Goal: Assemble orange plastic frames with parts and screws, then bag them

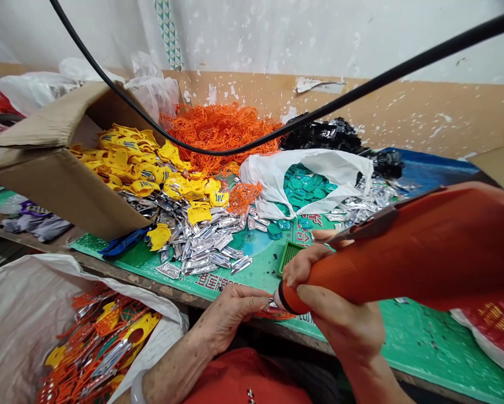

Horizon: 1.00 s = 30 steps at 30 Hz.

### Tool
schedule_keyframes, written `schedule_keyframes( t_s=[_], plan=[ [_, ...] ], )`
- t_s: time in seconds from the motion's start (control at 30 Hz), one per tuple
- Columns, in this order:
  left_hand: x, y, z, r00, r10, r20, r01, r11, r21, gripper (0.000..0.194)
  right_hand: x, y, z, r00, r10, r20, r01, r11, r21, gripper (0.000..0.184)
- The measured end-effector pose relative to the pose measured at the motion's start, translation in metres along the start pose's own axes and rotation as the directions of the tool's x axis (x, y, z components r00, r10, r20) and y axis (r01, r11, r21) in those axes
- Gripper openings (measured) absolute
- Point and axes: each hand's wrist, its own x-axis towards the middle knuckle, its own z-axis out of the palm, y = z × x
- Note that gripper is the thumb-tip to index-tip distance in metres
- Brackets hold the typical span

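My right hand (344, 320) is wrapped round a thick orange electric screwdriver (369, 252), which slants down to the left near the table's front edge. Its pale tip (277, 299) meets a small assembly at the fingertips of my left hand (235, 308). That hand is closed in a pinch on an orange plastic part (277, 315) with silver showing on it; the tool and fingers cover much of the piece. Just behind the tip stands a small green basket (291, 255). Silver plastic pieces (205, 247) lie heaped to the left of it.
A tipped cardboard box (62, 185) spills yellow parts (138, 163). Behind are orange lattice pieces (222, 132) and black parts (323, 134). A white bag (264, 174) holds teal pieces (304, 185). A black cable (235, 150) hangs across. An open sack (20, 314) of assembled pieces stands lower left.
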Motion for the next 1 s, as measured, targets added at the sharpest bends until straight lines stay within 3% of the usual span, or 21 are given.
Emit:
schedule_keyframes(
  t_s=[0.47,0.6,0.77,0.87,1.0],
  plan=[
    [0.001,-0.005,-0.005,0.998,0.021,-0.066,-0.017,0.998,0.063,0.020,0.003,0.009,0.007,0.999,-0.031,-0.007,0.032,0.995,0.091,0.048],
    [0.002,-0.004,-0.005,0.996,0.010,-0.089,-0.013,0.999,-0.040,0.028,0.010,-0.002,0.004,0.995,-0.031,-0.090,0.045,0.988,0.151,0.052],
    [-0.001,-0.004,-0.009,0.999,0.015,-0.034,-0.021,0.981,-0.192,0.031,0.022,-0.020,-0.006,0.958,-0.120,-0.259,0.149,0.984,0.097,0.038],
    [-0.006,-0.004,-0.012,0.997,0.074,-0.002,-0.074,0.995,-0.070,0.027,0.028,-0.024,-0.016,0.918,-0.104,-0.383,0.127,0.991,0.035,0.031],
    [-0.017,0.008,-0.011,0.976,0.218,-0.002,-0.209,0.938,0.276,0.020,0.037,-0.019,-0.036,0.831,-0.089,-0.549,0.052,0.995,-0.083,0.038]
  ],
)
